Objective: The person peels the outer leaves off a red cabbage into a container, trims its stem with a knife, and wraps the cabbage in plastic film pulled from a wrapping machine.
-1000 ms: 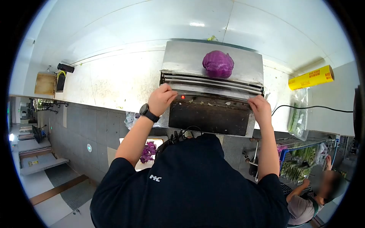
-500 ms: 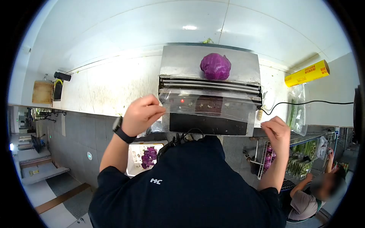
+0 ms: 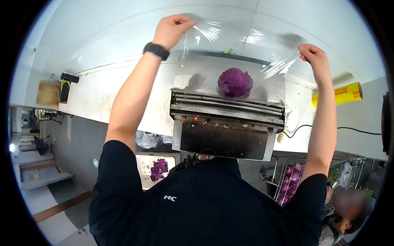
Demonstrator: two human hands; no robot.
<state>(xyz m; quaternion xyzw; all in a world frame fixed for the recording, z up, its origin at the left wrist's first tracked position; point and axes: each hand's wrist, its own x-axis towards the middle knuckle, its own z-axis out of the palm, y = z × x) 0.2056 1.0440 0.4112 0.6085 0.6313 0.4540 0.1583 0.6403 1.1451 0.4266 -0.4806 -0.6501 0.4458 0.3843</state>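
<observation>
Clear plastic film (image 3: 254, 37) is stretched between my two raised hands, above and behind the purple cabbage. My left hand (image 3: 173, 30) pinches its left corner, with a black watch on that wrist. At the other corner, my right hand (image 3: 314, 57) is closed on the film. Beneath the film, the purple cabbage (image 3: 235, 83) rests on the metal top of the wrapping machine (image 3: 227, 105). A red light glows on the machine's front, above its dark plate.
A yellow roll (image 3: 348, 93) lies at the right, near a black cable. Below the counter are a white bin (image 3: 143, 166) with purple leaves and a wire cart (image 3: 283, 180) of purple produce. Another person (image 3: 349, 209) is at the lower right.
Both hands first drew film toward my body, then moved up and away past the cabbage. The film now spans over the cabbage instead of the dark plate.
</observation>
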